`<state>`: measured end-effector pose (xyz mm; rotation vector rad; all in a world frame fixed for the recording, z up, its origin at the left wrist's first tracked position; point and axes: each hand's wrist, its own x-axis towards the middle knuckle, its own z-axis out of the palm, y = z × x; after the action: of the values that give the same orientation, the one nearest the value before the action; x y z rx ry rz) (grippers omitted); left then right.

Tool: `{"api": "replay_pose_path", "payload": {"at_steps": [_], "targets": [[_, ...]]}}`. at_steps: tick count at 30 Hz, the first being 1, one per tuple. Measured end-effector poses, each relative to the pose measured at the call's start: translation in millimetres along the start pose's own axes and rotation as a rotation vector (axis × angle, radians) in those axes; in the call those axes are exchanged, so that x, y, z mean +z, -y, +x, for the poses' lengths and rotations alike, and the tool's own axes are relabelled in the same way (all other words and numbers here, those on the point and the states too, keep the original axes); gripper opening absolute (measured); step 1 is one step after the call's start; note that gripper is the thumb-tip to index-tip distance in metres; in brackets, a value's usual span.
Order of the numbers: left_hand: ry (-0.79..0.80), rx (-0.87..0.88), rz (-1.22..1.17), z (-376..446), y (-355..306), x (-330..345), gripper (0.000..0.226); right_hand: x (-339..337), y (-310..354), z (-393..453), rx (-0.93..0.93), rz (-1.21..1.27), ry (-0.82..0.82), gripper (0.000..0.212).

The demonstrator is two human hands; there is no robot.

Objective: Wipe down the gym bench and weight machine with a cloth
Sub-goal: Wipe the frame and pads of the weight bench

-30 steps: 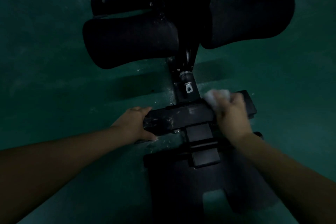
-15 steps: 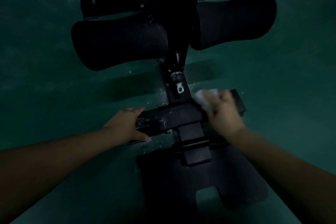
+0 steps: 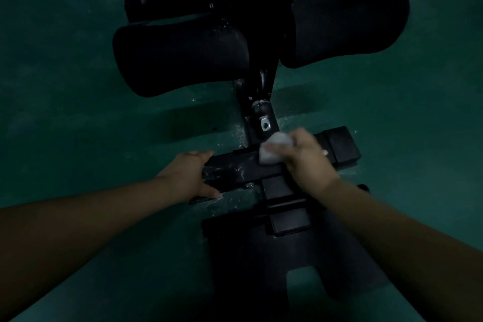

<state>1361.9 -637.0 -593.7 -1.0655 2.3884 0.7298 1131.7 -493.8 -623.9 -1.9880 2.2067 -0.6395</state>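
Wiping well means pressing the cloth (image 3: 274,150), bunched in the right hand (image 3: 304,155), along the crossbar (image 3: 235,167); left hand (image 3: 188,178) seemingly grips its end.

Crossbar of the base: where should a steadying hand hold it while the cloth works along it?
Grip the crossbar at its free left end, coming from the left side as the left hand does now. That end sticks out clear of the centre post, and the right hand with the cloth keeps the middle free.
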Motion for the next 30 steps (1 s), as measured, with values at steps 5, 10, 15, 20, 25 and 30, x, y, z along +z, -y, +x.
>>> {"api": "replay_pose_path", "payload": {"at_steps": [5, 10, 15, 20, 25, 30], "targets": [[-0.02, -0.013, 0.002, -0.7, 0.0, 3.2, 0.112, -27.9, -37.8, -17.7, 0.255, 0.094, -0.172, 0.047], [-0.096, -0.024, -0.04, 1.3, -8.0, 6.3, 0.097, -31.9, -60.1, -15.3, 0.192, 0.059, -0.052, 0.038], [-0.142, -0.032, -0.088, 1.9, -13.4, 9.7, 0.085, -37.9, -57.8, -17.4, 0.146, 0.07, -0.021, 0.044], [-0.134, -0.026, -0.095, 3.7, -12.0, 10.3, 0.081, -38.3, -69.6, -12.2, 0.085, -0.066, -0.004, 0.016], [-0.132, -0.02, -0.085, 6.2, -10.4, 11.9, 0.083, -44.2, -86.2, 9.3, 0.188, -0.012, -0.076, 0.035], [-0.138, -0.026, -0.112, 7.4, -8.8, 13.8, 0.083, -41.5, -86.6, -27.3, 0.084, -0.002, 0.019, 0.042]]}}
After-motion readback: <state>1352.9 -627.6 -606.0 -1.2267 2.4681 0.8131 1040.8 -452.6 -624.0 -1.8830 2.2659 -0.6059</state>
